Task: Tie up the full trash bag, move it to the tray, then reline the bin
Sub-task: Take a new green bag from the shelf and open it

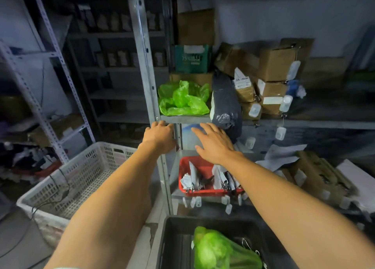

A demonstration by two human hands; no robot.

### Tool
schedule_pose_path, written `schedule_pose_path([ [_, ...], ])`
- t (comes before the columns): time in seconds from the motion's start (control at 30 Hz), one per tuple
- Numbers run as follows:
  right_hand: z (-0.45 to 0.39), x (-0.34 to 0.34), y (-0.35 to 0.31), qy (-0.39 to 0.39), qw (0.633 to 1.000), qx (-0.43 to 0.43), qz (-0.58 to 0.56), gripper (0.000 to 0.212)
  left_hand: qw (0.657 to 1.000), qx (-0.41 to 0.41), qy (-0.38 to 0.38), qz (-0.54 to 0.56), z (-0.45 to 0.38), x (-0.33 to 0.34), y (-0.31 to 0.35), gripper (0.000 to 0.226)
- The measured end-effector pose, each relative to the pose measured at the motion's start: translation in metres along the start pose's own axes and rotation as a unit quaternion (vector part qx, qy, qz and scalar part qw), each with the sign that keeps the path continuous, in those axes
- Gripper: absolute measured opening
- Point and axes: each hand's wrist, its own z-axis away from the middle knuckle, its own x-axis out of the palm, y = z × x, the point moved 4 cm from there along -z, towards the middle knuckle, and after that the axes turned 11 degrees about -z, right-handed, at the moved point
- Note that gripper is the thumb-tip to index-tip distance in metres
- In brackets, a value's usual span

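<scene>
Right hand (216,142), open and empty, reaches toward far green bags (183,98): thin, light, slippery, best pinched at a loose edge.

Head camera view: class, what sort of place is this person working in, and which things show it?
Most likely a storeroom or stockroom. Slotted metal shelving lines the walls, stacked cardboard boxes with hanging tags crowd one shelf, and a large white plastic crate stands on the floor.

Green box (192,58) on the shelf reads "75%".
</scene>
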Motion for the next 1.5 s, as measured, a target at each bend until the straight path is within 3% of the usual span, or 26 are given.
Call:
schedule_pose_path([
  [0.1,-0.008,-0.006,-0.001,0.0,1.0,-0.007,-0.007,0.065,1.0,0.005,0.007,0.0,-0.008,-0.004,0.001,0.053],
  [0.17,-0.088,0.001,-0.017,0.025,1.0,0.016,0.007,0.065,1.0,0.011,0.022,0.01,-0.076,-0.003,-0.048,0.055],
  [0.53,-0.145,-0.004,-0.002,0.05,0.997,0.064,-0.017,0.062,0.997,0.064,0.043,-0.001,-0.129,-0.01,-0.043,0.045],
  [0.73,-0.183,0.007,0.014,0.033,0.992,0.12,-0.03,0.07,0.996,0.078,0.042,-0.009,-0.159,0.013,-0.049,0.053],
  [1.0,-0.184,0.022,0.018,0.008,0.987,0.162,0.02,0.069,0.995,0.07,0.075,-0.02,-0.159,0.019,-0.058,0.035],
  [1.27,-0.163,0.007,0.012,0.041,0.992,0.114,0.045,0.021,0.994,0.038,0.096,0.029,-0.134,0.012,-0.068,0.027],
  [1.5,-0.124,0.009,0.009,0.015,0.996,0.079,-0.03,0.028,0.99,0.032,0.096,0.093,-0.09,0.002,-0.047,0.024],
])
